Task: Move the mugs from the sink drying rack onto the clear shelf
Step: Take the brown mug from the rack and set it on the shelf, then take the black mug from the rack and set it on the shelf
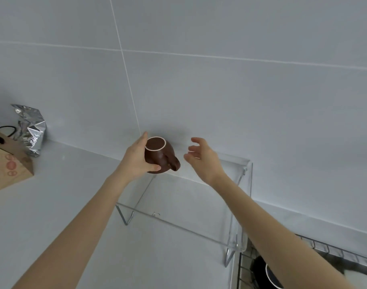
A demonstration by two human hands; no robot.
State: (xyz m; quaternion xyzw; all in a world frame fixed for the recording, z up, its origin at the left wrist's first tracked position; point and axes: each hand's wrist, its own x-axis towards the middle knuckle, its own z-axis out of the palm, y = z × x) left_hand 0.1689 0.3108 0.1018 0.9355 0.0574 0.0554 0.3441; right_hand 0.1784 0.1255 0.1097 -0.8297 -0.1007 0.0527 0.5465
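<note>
A brown mug (pixel 160 156) hangs upside down above the far left corner of the clear shelf (pixel 191 224), its pale foot ring facing up and its handle pointing right. My left hand (pixel 136 159) grips the mug's left side. My right hand (pixel 201 157) hovers just right of the handle with its fingers spread and nothing in it. At the bottom right, a dark mug (pixel 264 272) lies in the wire drying rack (pixel 328 250), partly hidden by my right forearm.
The clear shelf stands on thin metal legs on a white counter against a grey tiled wall. At the far left sit a brown paper bag (pixel 9 163) and a crumpled foil pouch (pixel 31 130).
</note>
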